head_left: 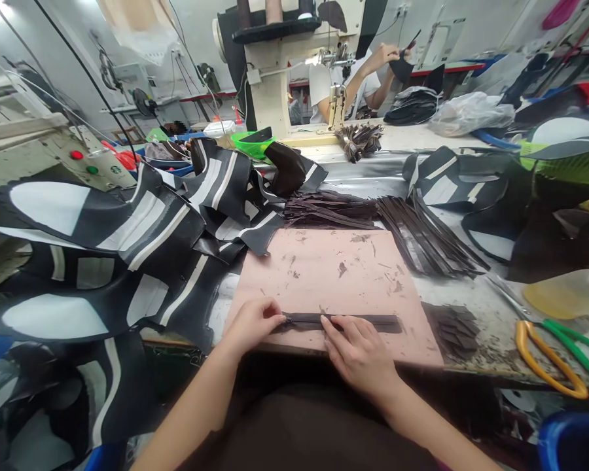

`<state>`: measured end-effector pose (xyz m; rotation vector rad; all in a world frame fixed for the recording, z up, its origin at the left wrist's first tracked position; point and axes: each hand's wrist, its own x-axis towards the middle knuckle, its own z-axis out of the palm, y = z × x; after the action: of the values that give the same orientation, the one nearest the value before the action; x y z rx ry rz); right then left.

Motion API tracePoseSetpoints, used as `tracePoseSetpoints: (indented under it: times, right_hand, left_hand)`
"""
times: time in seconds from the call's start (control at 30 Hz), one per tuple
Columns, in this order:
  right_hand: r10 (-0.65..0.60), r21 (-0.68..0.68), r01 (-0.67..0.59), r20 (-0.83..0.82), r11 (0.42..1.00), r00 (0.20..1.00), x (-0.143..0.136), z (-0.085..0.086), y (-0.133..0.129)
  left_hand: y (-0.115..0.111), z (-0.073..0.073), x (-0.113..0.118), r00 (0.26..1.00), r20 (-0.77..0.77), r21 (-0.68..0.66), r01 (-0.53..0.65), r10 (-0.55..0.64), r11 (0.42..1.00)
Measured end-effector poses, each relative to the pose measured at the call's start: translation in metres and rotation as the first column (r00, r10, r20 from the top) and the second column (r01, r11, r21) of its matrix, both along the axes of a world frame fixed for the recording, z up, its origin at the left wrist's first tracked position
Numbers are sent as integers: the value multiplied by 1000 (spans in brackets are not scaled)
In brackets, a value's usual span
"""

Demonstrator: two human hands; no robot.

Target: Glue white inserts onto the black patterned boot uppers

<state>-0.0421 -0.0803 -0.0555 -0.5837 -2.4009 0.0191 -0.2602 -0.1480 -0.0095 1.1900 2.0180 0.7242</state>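
A dark brown zipper (309, 321) lies lengthwise across a pink board (324, 271) near the front edge of the bench. My left hand (256, 324) pinches its left end between thumb and fingers. Near the zipper's middle, my right hand (358, 347) has its thumb and bent fingers together on the tape, holding it against the board. The right end of the zipper (390, 323) extends past my right hand. Behind the board is a bundle of dark strips (331, 209), and a second fanned bundle of zipper-like strips (427, 239) lies to its right.
Black-and-white shoe or boot uppers (167, 226) are heaped on the left. Scissors with orange and green handles (552, 356) lie at the right, beside a pile of small dark pieces (451, 330). A sewing machine (269, 72) stands behind; a co-worker's hands (385, 62) hold a dark piece.
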Motion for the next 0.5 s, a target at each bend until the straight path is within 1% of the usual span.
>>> tracePoseSetpoints:
  times: [0.1,0.2,0.33,0.43,0.5]
  right_hand:
    - [-27,4,27,4,1000,1000,1,-3,-1]
    - [-38,13,38,-1,999,999,1,-4,-2]
    - [-21,59,20,24,998,999,3,-2,-5]
    - [-5,119,0,37,993,999,6,-5,-2]
    - [-4,158,1,20,988,1000,8,-8,2]
  left_hand:
    - [-2,-2,-4,999,-4,15,34,-34,999]
    - [-2,-2,-1,998,-7,22,58,-58,998]
    - [-9,-1,4,999,-42,28,26,-25,999]
    - [-21,11,-1,996,-82,30,-16,19,999]
    - [-31,25,-12,979,-172,63,-98,107,993]
